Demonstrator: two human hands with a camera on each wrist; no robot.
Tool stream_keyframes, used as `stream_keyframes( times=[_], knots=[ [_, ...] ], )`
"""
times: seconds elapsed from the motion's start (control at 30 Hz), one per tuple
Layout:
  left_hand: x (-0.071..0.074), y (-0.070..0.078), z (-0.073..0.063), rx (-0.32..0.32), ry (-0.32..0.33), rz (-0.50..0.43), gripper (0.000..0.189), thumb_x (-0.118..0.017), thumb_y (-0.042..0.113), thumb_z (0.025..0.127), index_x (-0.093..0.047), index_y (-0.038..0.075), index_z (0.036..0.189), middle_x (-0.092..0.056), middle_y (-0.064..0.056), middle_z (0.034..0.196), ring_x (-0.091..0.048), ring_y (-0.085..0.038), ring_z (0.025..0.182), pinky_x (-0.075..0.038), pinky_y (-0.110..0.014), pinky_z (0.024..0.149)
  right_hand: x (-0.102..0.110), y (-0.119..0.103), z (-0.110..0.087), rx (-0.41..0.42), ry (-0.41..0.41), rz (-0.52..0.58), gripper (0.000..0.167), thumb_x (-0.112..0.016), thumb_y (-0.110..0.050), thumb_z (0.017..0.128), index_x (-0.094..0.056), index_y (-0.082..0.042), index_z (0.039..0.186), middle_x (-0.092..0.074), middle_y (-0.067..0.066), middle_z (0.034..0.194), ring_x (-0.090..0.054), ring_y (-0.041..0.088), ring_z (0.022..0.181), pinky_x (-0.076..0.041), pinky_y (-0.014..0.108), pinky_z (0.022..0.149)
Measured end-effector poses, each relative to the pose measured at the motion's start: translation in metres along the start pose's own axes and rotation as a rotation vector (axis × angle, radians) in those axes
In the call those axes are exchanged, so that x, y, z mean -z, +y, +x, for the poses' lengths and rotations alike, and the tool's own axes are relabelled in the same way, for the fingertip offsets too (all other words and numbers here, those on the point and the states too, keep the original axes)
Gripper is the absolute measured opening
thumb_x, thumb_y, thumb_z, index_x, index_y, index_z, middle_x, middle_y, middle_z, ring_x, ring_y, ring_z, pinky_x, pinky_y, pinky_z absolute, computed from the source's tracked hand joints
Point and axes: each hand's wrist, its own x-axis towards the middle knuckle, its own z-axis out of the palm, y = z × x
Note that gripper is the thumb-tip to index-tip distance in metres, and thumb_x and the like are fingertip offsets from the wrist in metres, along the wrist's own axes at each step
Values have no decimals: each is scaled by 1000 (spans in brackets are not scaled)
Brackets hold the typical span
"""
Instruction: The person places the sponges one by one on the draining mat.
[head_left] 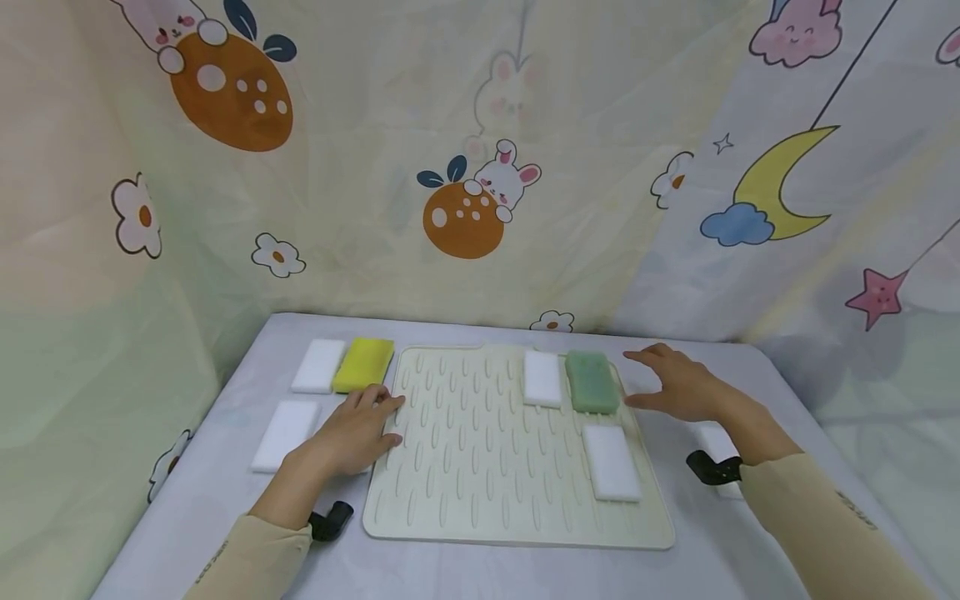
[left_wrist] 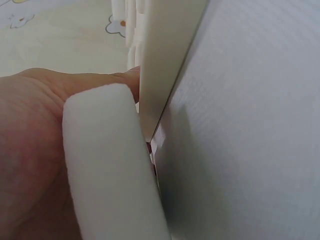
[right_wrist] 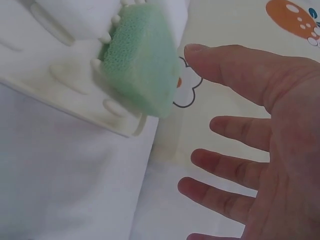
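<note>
An off-white ridged drying mat (head_left: 480, 500) lies on the table. My left hand (head_left: 352, 437) rests against its left edge, thumb and fingertips at the rim. Close up in the left wrist view, a white sponge (left_wrist: 110, 160) stands in front of the palm, and the fingers are mostly hidden behind it. On the right part of the mat sit a green sponge (head_left: 592, 382) and two white sponges, an upper one (head_left: 542, 378) and a lower one (head_left: 612, 462). My right hand (head_left: 682, 387), fingers spread and holding nothing, hovers just right of the green sponge.
Left of the mat lie a yellow sponge (head_left: 363, 365), a white sponge (head_left: 318, 365) beside it and another (head_left: 287, 435) nearer. One more white sponge (head_left: 718, 442) is partly hidden under the right forearm. A printed curtain (head_left: 360, 208) hangs behind the table.
</note>
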Motion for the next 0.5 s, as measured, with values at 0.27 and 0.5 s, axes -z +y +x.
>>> stream_keyframes(
  times=[0.27, 0.5],
  knots=[
    [-1, -2, 2, 10, -6, 9, 61, -69, 29, 100, -49, 6, 153, -43, -19, 148, -39, -39, 136, -37, -57, 116, -3, 9, -9, -7, 2, 4, 83, -76, -47, 92, -44, -6, 156, -43, 29, 152, -46, 51, 135, -44, 72, 101],
    [-2, -3, 3, 6, -2, 9, 62, -69, 29, 100, -49, 6, 154, -43, -19, 149, -40, -39, 136, -37, -57, 116, -3, 12, -18, -5, -4, 20, 85, -76, -51, 90, -45, -5, 155, -43, 29, 151, -46, 51, 135, -44, 72, 100]
  ],
)
